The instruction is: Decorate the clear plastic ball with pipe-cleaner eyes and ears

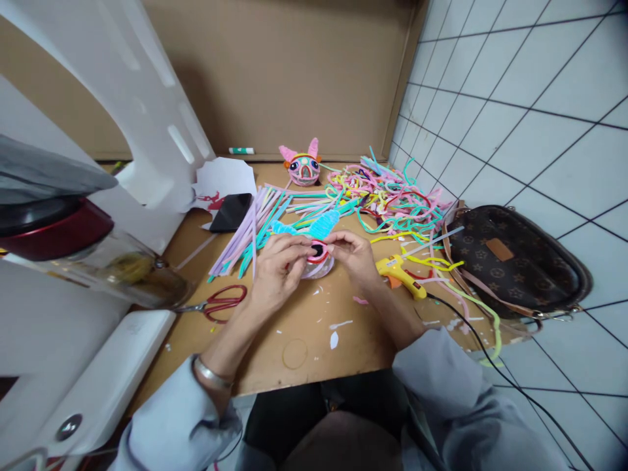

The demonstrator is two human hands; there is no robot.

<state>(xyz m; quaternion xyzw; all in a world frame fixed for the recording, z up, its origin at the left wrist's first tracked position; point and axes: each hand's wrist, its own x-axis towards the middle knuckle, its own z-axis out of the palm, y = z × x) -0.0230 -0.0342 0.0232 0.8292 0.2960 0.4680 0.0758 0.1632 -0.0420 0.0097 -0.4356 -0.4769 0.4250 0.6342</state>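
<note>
Between my two hands is a small pipe-cleaner figure (pixel 324 226) with blue ears and a pink-rimmed dark oval on its front. My left hand (pixel 282 268) grips it from the left, thumb and fingers closed near the oval. From the right, my right hand (pixel 354 255) pinches the pink rim. A yellow hot glue gun (pixel 401 275) lies just beyond my right hand. Red-handled scissors (pixel 224 303) rest left of my left wrist. Bundled pastel pipe cleaners (pixel 245 229) lie behind the figure.
A finished-looking pink-eared figure (pixel 303 163) stands at the back. Tangled pipe cleaners (pixel 392 196) heap at back right, near a brown handbag (pixel 515 255). A black phone (pixel 232 212) and a glass jar (pixel 118 261) are on the left. The glue gun's cord (pixel 490 360) trails off the table's right.
</note>
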